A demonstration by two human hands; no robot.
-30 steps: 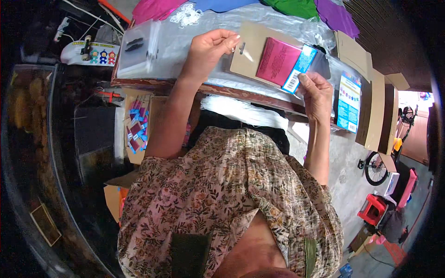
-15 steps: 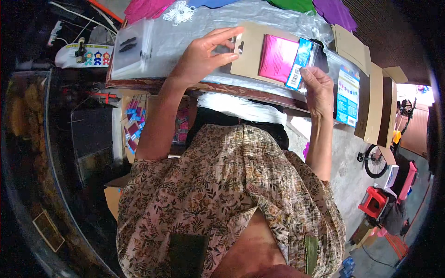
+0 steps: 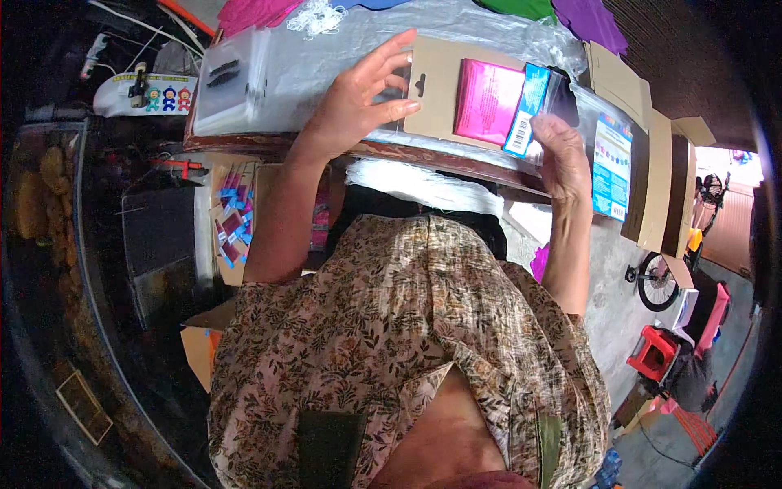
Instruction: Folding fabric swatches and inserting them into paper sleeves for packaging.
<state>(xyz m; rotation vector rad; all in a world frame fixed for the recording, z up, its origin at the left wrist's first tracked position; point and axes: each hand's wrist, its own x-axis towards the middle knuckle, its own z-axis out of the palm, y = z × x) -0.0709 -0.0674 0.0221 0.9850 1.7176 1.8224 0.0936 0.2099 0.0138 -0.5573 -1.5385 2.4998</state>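
Note:
A brown cardboard piece [image 3: 436, 98] with a slotted hanging hole lies at the far edge of my reach on the table. My left hand [image 3: 358, 106] is at its left edge, fingers spread, the thumb tip against or just over the card. On the card's right part rests a flat pink folded packet [image 3: 489, 102] with fine print. Over the packet's right edge lies a clear plastic bag with a blue label [image 3: 533, 94] and a barcode. My right hand [image 3: 562, 155] pinches this bag's lower right corner between thumb and fingers. A black item [image 3: 564, 104] shows behind the bag.
The table is covered in clear plastic [image 3: 301, 81]. Clear bags with black pieces [image 3: 224, 73] lie left; white loops [image 3: 316, 19] and coloured fabric [image 3: 599, 24] lie at the back. A blue printed package [image 3: 611, 167] and cardboard boxes [image 3: 652, 179] stand right. White strands [image 3: 423, 187] hang before me.
My left hand's fingers have spread and point further up along the card's edge. My right hand has shifted slightly right, still pinching the clear bag.

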